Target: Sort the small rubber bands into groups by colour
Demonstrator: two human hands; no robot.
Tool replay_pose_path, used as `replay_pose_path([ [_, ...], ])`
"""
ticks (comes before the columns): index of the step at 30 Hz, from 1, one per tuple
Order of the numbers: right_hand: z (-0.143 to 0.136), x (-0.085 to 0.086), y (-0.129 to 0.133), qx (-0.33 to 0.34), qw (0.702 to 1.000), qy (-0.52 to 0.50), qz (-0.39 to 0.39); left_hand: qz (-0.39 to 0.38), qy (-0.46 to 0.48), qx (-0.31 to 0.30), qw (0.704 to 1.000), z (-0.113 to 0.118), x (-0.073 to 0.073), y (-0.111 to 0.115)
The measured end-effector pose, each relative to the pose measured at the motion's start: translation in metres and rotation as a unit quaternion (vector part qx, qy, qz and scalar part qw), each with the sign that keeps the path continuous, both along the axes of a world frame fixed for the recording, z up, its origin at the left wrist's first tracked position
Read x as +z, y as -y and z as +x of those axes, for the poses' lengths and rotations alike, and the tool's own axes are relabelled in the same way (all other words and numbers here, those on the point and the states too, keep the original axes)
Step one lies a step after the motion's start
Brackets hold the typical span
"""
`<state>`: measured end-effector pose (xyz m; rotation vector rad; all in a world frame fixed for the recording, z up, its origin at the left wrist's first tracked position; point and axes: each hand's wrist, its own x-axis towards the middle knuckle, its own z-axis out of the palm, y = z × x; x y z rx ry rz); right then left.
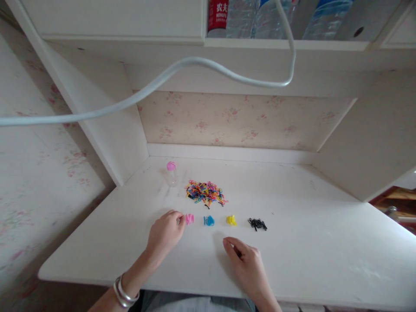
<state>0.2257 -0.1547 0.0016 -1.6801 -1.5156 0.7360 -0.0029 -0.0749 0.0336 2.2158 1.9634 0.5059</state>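
Note:
My left hand (167,229) is closed, its fingertips at the left edge of a small pile of pink rubber bands (189,219). Whatever those fingers may hold is hidden. My right hand (244,262) hovers near the front of the desk with thumb and forefinger pinched together; I cannot make out anything between them. Between and beyond the hands, a blue pile of bands (209,220), a yellow pile (231,220) and a black pile (257,224) lie in a row with the pink one. Behind them spreads a larger heap of mixed-colour rubber bands (205,192).
A small clear bottle with a pink cap (171,173) stands at the back left of the white desk (308,242). Overhead, a white cable (195,61) crosses the view below a shelf with water bottles (240,19). Side panels border the desk.

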Motion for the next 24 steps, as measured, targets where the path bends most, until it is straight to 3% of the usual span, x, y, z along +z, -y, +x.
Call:
replay_pose_path([
  [8,-0.001,0.001,0.001,0.012,1.0,0.007,-0.003,0.004,0.003,-0.019,1.0,0.002,-0.01,0.006],
  [14,-0.004,0.003,-0.004,0.015,0.999,0.009,-0.037,0.007,0.129,-0.06,0.99,-0.024,-0.022,0.025],
  [19,-0.019,0.032,-0.026,0.049,0.996,0.063,-0.043,-0.018,0.262,-0.072,0.962,-0.038,-0.022,0.031],
  [24,-0.045,0.068,-0.079,0.097,0.974,0.207,0.007,-0.043,0.314,-0.051,0.947,-0.042,-0.016,0.032],
])
